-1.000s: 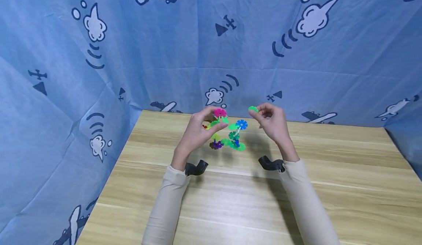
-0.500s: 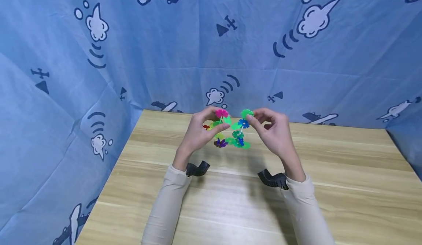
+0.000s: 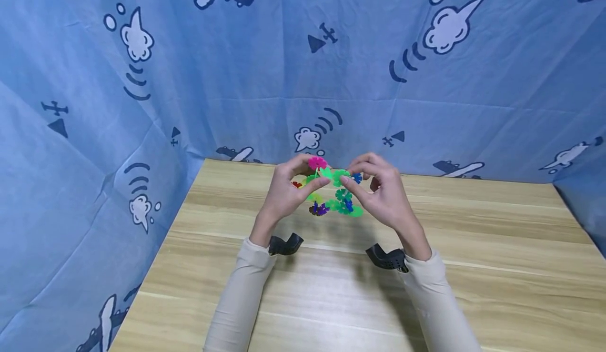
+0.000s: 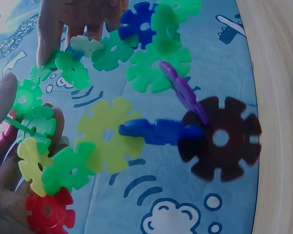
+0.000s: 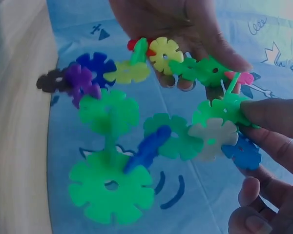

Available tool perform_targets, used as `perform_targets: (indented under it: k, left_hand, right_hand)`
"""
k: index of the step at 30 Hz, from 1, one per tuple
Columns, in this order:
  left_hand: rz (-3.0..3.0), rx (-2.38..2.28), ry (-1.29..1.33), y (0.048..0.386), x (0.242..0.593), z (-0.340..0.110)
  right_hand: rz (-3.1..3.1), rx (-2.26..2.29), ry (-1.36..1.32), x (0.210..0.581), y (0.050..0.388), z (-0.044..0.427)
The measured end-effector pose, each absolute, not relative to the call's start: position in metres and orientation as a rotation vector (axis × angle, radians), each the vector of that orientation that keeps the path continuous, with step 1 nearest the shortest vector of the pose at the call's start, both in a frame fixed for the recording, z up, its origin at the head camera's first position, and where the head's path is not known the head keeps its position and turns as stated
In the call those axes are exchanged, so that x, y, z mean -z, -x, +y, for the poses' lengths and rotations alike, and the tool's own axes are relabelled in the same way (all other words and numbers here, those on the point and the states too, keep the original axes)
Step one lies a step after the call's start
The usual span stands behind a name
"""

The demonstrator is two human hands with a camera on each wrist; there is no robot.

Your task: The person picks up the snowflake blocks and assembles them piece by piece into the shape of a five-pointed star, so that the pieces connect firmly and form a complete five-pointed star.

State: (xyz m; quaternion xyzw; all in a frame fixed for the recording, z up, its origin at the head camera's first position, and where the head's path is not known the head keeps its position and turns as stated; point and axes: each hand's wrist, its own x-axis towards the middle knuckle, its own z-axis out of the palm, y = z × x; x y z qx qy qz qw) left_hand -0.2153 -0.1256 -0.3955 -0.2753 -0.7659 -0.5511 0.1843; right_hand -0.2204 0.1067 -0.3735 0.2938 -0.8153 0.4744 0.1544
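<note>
Between the two hands hangs a loop of interlocking plastic snowflake discs, with notched yellow point(image 4: 107, 136), brown point(image 4: 234, 136), purple point(image 4: 183, 92) and red point(image 4: 50, 212) pieces among several green ones. My left hand point(image 3: 286, 191) grips the chain's left end, thumb in front, by a pink disc point(image 3: 317, 163) and neighbouring green discs point(image 4: 36, 127). With thumb and forefinger, my right hand point(image 3: 385, 194) pinches a green snowflake disc point(image 3: 340, 177) close to the left hand's pieces. A white disc point(image 5: 214, 139) and a blue disc point(image 5: 243, 153) sit beside the right fingers. Whether the two ends interlock is unclear.
Beneath the hands lies a wooden table point(image 3: 331, 299). A blue printed curtain point(image 3: 265, 68) rises behind its far edge and along the left. Black curved mounts point(image 3: 286, 244) jut inward from both wrists.
The right hand has moved left, bringing its green disc from above the blue disc down to the left hand's discs. The left hand has hardly moved and keeps its hold.
</note>
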Motion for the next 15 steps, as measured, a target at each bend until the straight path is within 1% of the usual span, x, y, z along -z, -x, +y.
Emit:
perform_targets:
  k: [8, 15]
  left_hand:
    - [-2.137, 1.596, 0.775, 0.2155, 0.3952, -0.1250]
    - [-2.079, 1.647, 0.746, 0.2133, 0.3945, -0.1226]
  right_hand:
    - [-2.346, -1.328, -0.891, 0.3758, 0.2195, 0.1042]
    - [-2.272, -1.361, -0.875, 0.3786, 0.2205, 0.0989]
